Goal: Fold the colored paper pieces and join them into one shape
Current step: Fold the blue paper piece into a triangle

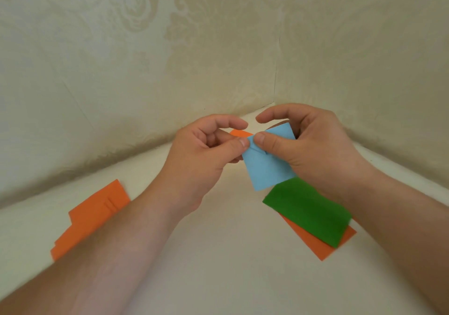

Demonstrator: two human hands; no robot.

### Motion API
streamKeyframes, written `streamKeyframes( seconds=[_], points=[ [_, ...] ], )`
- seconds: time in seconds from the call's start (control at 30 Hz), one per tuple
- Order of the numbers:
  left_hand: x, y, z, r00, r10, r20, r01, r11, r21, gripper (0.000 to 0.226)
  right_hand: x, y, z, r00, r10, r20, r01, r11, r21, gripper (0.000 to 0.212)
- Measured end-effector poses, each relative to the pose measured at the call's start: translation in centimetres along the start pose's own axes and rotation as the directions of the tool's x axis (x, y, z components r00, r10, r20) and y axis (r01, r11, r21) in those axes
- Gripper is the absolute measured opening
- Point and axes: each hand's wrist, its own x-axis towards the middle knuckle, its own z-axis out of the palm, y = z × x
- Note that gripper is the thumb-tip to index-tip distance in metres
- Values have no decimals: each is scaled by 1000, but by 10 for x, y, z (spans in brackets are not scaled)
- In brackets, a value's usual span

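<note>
both hands held a small light-blue folded paper piece (266, 166) above the cream table (218, 254): left hand (201, 159) and right hand (313, 144) each pinched its upper edge, thumbs nearly meeting. a green paper strip (308, 210) over an orange sheet (323, 246) and stacked orange pieces (90, 217) lay unjoined, so most work seemingly remained.

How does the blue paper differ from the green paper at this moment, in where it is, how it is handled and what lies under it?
The blue paper is lifted off the surface, while the green paper lies flat. The left hand and right hand both pinch the blue paper at its upper edge; no hand grips the green paper. The green paper rests on an orange sheet; the blue paper rests on nothing. Both are plain single-coloured pieces.
</note>
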Motion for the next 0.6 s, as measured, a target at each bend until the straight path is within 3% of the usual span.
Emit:
streamKeyframes(
  seconds=[0.23,0.33,0.6],
  points=[
    [0,3,-1,1000,-30,-7,31,999,34,24,0,3,0,996,41,74,-37,998,-55,60],
    [-1,2,-1,1000,-19,2,18,997,70,25,-1,4,2,997,26,75,-15,991,-134,65],
    [-3,0,-1,997,-8,83,-6,986,169,33,1,4,-2,995,39,95,-26,990,-137,81]
  ],
)
